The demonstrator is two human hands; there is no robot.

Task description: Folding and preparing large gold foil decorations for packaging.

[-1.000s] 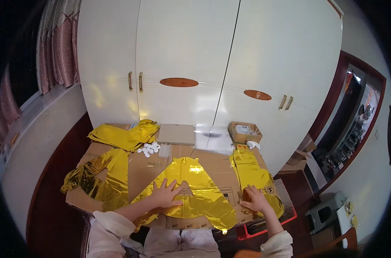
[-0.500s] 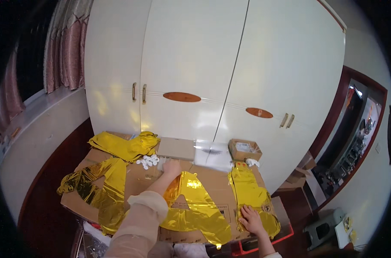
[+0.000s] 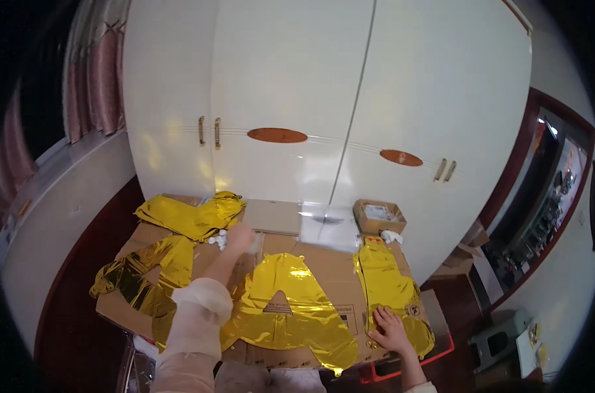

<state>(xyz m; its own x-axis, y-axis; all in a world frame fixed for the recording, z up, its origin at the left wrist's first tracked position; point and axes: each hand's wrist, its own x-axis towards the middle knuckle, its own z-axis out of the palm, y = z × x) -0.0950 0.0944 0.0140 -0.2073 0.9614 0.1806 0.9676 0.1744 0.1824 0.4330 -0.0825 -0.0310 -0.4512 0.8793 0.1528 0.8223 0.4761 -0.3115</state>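
My left hand [image 3: 240,237] reaches far forward over the flattened cardboard [image 3: 323,262] and rests on a cluster of small white pieces [image 3: 219,240] near the back; whether it grips them I cannot tell. My right hand [image 3: 389,326] lies flat, fingers spread, on the lower part of a gold foil balloon [image 3: 389,288] at the right. A larger gold foil balloon shaped like a letter with a triangular hole [image 3: 287,311] lies flat in the middle between my arms.
More gold foil balloons lie at the left [image 3: 147,278] and back left [image 3: 192,213]. A small open cardboard box [image 3: 378,215] and a clear plastic bag [image 3: 327,226] sit at the back. White wardrobe doors [image 3: 310,98] stand behind. A red tray edge [image 3: 435,354] shows at lower right.
My left arm has stretched from the middle balloon forward to the white pieces at the back. My right hand has stayed on the right balloon. My head has tilted up.
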